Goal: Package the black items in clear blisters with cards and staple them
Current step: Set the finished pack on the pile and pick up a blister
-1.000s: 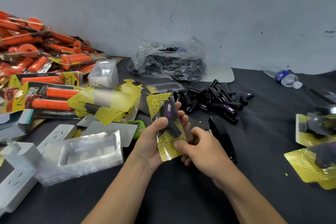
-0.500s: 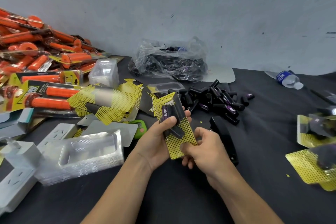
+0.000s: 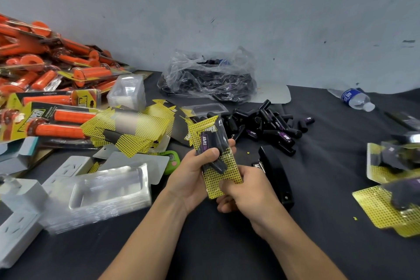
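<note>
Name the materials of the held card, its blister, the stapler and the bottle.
Card: thin printed paperboard, probably; matte, yellow dot pattern.
Blister: clear thin plastic, glossy; glare streaks show on it.
Stapler: glossy black; plastic or painted metal, cannot tell.
Bottle: clear plastic, likely; see-through, blue label.

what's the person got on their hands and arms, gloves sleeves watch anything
Both are bare: the left hand and right hand wear no gloves, and no rings, watch or bands show. The left forearm and right forearm are uncovered down to the picture's bottom edge, so no sleeve is in view.
</note>
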Tool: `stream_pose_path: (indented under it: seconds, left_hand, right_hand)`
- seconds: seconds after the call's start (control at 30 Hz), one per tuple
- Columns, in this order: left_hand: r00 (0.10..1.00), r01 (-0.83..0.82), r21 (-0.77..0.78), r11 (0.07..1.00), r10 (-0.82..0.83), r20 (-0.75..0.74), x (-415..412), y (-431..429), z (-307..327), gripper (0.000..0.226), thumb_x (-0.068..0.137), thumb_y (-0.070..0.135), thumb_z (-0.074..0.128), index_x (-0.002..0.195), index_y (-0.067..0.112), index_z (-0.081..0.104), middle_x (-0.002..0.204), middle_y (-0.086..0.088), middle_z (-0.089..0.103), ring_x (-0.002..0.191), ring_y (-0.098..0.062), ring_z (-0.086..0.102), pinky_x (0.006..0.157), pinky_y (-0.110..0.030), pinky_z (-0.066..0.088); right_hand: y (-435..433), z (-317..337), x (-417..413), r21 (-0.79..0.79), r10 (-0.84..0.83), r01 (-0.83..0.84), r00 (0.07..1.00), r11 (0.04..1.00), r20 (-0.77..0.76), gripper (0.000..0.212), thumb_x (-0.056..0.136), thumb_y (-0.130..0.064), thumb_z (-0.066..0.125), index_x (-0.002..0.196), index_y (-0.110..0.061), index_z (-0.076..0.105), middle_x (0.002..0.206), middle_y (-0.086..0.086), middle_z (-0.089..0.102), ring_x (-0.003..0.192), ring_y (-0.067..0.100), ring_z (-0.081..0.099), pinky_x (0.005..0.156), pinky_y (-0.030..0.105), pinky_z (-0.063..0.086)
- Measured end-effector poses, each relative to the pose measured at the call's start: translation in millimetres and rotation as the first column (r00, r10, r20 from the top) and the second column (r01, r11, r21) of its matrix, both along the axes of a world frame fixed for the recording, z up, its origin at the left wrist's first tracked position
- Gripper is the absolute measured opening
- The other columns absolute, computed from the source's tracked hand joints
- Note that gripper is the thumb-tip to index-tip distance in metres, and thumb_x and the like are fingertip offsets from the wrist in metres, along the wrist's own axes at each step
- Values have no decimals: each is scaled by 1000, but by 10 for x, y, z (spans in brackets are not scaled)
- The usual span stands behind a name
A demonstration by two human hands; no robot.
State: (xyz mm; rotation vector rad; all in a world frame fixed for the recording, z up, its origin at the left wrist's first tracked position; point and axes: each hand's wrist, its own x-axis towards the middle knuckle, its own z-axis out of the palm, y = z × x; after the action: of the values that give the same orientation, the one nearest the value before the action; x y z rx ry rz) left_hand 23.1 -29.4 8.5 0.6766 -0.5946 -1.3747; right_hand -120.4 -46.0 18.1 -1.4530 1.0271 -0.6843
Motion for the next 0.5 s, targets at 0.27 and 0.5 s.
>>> stream_pose_path:
  seconds: [0.27,0.5]
  left_hand:
    - [989,-139,153,978,145,-31,22,-65,-32,39,80,11,65,117,1,74,121,-15,75,101,-25,75,80,-44,61]
    - [985,-158,178,971,167,-34,20,-73,-17,49,81,6,63,129,-3,63,126,-15,73,114,-26,72,92,-50,56]
  right_hand:
    - [-94,220,-258,-757,-499,290,865,585,-55,10,88,-15,68,90,-25,69,70,-12,72,66,11,65,64,21,47]
    - [-393,181,-564,-434,-422,142,619,890,-662,54,99,-69,39,98,-23,67,94,1,65,100,32,59,75,37,40]
